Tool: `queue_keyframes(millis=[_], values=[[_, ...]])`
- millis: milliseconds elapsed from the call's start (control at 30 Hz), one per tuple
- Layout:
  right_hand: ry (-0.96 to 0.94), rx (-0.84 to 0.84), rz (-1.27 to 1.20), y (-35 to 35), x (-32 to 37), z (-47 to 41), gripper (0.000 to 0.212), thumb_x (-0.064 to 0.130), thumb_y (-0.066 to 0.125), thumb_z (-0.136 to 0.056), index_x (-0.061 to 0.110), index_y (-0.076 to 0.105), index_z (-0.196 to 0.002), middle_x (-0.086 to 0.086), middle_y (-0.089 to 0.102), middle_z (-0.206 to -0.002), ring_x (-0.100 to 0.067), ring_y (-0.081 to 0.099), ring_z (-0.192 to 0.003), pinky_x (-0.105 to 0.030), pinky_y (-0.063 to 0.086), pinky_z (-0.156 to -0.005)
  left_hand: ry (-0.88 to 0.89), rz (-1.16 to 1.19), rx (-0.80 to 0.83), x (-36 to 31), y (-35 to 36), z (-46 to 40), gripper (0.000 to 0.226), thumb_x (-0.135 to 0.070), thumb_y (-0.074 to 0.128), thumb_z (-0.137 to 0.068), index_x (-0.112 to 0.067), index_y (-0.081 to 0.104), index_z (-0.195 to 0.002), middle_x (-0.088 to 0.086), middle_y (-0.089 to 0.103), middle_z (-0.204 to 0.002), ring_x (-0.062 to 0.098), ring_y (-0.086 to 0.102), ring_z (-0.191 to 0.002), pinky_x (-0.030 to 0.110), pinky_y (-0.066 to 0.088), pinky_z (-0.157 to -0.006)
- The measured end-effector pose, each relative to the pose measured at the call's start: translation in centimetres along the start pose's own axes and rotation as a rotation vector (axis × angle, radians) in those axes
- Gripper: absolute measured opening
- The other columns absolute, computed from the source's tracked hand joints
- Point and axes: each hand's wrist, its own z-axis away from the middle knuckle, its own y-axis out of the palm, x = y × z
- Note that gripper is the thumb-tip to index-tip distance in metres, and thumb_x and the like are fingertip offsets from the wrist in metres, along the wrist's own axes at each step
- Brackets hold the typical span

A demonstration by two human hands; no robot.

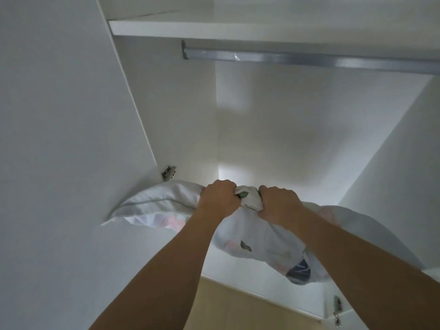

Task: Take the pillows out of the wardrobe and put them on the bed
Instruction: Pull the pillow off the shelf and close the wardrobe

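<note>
A white pillow [162, 206] with a faint floral print hangs in front of the open white wardrobe [285, 129], lifted off its floor. My left hand [217, 198] and my right hand [278, 204] are both clenched on bunched fabric at the pillow's top middle, side by side. The pillow sags to the left and right of my fists. Its right end is partly hidden behind my right forearm. The bed is out of view.
A metal hanging rail [297, 58] runs under a white shelf [238, 28] at the top. The open left door [66, 139] stands close beside the pillow, with a hinge [168, 173] near its corner. Pale wooden floor [238, 308] shows below; a second hinge [337, 308] sits lower right.
</note>
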Motion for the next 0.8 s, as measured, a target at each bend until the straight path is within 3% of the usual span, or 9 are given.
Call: queue_keyframes(millis=[100,233,300,333,400,467,600,800], values=[[0.042,0.048,-0.014,-0.1,1.6,0.2,0.027,0.029,0.055,-0.080,0.017,0.053,-0.104,-0.001,0.062,-0.101,-0.024,0.062,-0.090,-0.029,0.040,-0.070,0.021,-0.029,-0.057,0.8,-0.1,1.1,0.013,-0.018,0.046,-0.080,-0.020,0.050,-0.068,-0.005,0.048,-0.061,0.023,0.053,-0.063,0.032,0.037,-0.066],[0.016,0.043,-0.027,-0.5,3.3,0.6,0.026,0.027,0.057,-0.078,0.018,0.057,-0.103,0.000,0.064,-0.099,-0.024,0.063,-0.090,-0.028,0.041,-0.070,0.047,-0.027,-0.120,2.3,-1.5,3.1,0.007,-0.017,0.049,-0.081,-0.020,0.048,-0.075,-0.008,0.047,-0.062,0.022,0.049,-0.066,0.042,0.037,-0.100],[-0.007,0.051,-0.021,-1.0,4.2,0.8,0.028,0.027,0.056,-0.078,0.017,0.057,-0.104,0.000,0.063,-0.099,-0.023,0.063,-0.090,-0.027,0.042,-0.071,0.040,0.080,-0.212,3.4,-2.6,4.6,0.010,-0.013,0.050,-0.084,-0.016,0.060,-0.088,0.000,0.062,-0.080,0.025,0.057,-0.079,0.045,0.040,-0.102],[-0.014,0.060,-0.011,-1.4,4.7,0.9,0.029,0.027,0.056,-0.079,0.016,0.055,-0.106,0.000,0.062,-0.099,-0.023,0.062,-0.089,-0.028,0.042,-0.071,0.013,0.125,-0.263,3.9,-3.1,5.5,0.024,-0.011,0.050,-0.085,-0.012,0.063,-0.105,0.006,0.067,-0.101,0.026,0.060,-0.095,0.044,0.041,-0.102],[-0.028,0.080,0.013,-2.0,5.8,1.3,0.032,0.027,0.055,-0.079,0.015,0.055,-0.109,0.000,0.060,-0.095,-0.022,0.061,-0.087,-0.028,0.043,-0.072,-0.102,0.169,-0.354,5.1,-4.1,7.9,0.047,-0.009,0.048,-0.086,-0.008,0.052,-0.133,0.010,0.054,-0.136,0.027,0.049,-0.124,0.042,0.037,-0.108],[-0.053,0.101,0.035,-2.3,6.8,1.9,0.034,0.025,0.054,-0.078,0.016,0.057,-0.110,0.000,0.060,-0.094,-0.023,0.062,-0.089,-0.027,0.043,-0.072,-0.233,0.120,-0.435,6.3,-4.8,10.6,0.059,-0.010,0.048,-0.086,-0.009,0.038,-0.144,0.009,0.037,-0.152,0.027,0.029,-0.140,0.043,0.024,-0.116],[-0.116,0.128,0.060,-2.6,9.0,3.6,0.030,0.021,0.049,-0.074,0.018,0.056,-0.103,0.003,0.054,-0.083,-0.023,0.056,-0.080,-0.027,0.041,-0.070,-0.429,0.023,-0.565,8.1,-5.1,16.4,0.068,-0.017,0.045,-0.090,-0.008,0.017,-0.151,0.008,0.013,-0.161,0.026,0.002,-0.148,0.043,0.003,-0.120],[-0.205,0.137,0.055,-3.2,11.8,6.1,0.020,0.026,0.046,-0.076,0.018,0.053,-0.093,0.004,0.053,-0.076,-0.021,0.057,-0.075,-0.027,0.041,-0.065,-0.617,-0.026,-0.862,9.2,-5.5,24.5,0.084,-0.020,0.046,-0.083,-0.009,0.002,-0.153,0.008,-0.007,-0.162,0.027,-0.015,-0.147,0.047,-0.004,-0.120]])
